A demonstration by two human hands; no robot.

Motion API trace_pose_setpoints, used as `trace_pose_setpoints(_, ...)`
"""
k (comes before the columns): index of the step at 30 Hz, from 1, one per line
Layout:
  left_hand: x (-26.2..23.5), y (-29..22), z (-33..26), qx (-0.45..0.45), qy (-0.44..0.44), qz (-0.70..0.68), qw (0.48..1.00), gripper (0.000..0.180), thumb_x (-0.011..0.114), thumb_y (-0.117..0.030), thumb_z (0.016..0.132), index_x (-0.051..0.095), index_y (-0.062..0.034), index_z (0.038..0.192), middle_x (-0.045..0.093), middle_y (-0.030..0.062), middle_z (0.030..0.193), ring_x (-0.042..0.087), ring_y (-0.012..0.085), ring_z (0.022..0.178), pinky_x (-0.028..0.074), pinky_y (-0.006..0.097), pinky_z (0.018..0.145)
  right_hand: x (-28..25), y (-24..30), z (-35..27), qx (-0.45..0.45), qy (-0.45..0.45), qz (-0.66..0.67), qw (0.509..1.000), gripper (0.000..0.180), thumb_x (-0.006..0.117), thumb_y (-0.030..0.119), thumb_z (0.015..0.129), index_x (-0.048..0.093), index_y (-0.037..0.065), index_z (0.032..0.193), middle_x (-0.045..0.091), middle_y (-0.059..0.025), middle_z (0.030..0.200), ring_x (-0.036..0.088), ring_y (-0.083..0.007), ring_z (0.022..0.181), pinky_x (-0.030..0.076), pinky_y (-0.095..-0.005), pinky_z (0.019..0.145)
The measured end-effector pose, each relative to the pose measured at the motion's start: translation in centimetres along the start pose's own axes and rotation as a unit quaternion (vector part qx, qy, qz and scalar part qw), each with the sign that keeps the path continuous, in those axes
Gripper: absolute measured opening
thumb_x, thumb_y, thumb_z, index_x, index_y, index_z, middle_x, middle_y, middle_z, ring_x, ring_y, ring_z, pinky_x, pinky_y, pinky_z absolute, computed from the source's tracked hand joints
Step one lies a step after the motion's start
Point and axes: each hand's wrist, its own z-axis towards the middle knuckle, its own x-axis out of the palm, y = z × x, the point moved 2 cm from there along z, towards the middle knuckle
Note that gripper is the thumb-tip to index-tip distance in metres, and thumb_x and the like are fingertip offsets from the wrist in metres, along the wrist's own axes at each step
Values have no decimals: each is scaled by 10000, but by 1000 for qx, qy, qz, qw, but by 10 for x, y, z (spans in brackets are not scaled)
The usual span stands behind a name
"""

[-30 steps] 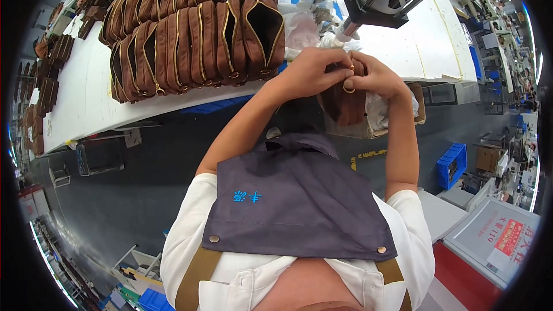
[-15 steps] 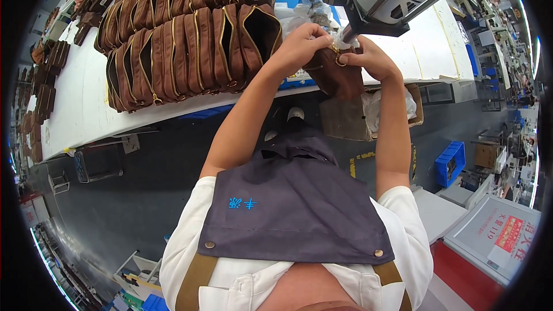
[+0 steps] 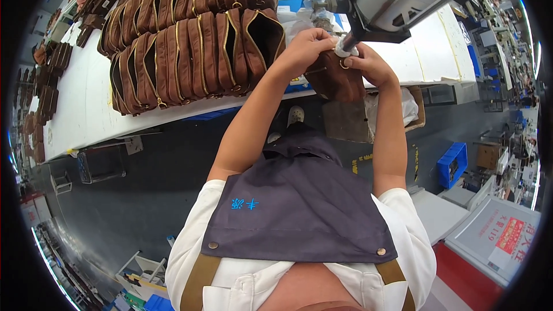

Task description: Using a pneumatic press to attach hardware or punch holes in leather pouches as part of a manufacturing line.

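On my feed, rows of brown pouches crowd the counter at left, and a grey press looms ahead, its rod covering part of the held pouch. Left hand and right hand pinch that pouch's upper edge either side of the rod, above a cardboard box. Since a second ago, I see it's shifted forward to the rod.

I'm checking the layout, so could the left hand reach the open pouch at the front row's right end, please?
Probably yes: nothing visible separates the left hand from the open pouch, though that hand's fingers are at another bag.
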Motion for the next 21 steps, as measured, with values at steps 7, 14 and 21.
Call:
trace_pose_setpoints(7,-5,3,2,10,-6,-3,1000,161,619,-181,912,614,-34,979,616,0,877,560,68,775,449,204,685,13,5,-8,-21,-10,-2,1000,580,718,170,793,468,39,1300,580,-50,1117,546,-117,1032,461,-273,875)
trace_pose_setpoints(14,11,14,-28,143,-65,191,969,175,628,-198,910,615,-36,975,617,8,823,552,68,743,431,218,651,26,27,-50,-27,-23,-117,993,742,746,82,739,389,57,1390,573,-93,1122,578,-166,987,492,-295,824)
trace_pose_setpoints(21,66,19,-78,108,4,344,933,188,559,-200,950,575,-22,893,629,76,759,587,137,708,464,276,664,28,2,-85,-118,53,-298,946,700,783,266,737,468,8,1306,544,-156,1135,571,-253,985,471,-329,881)
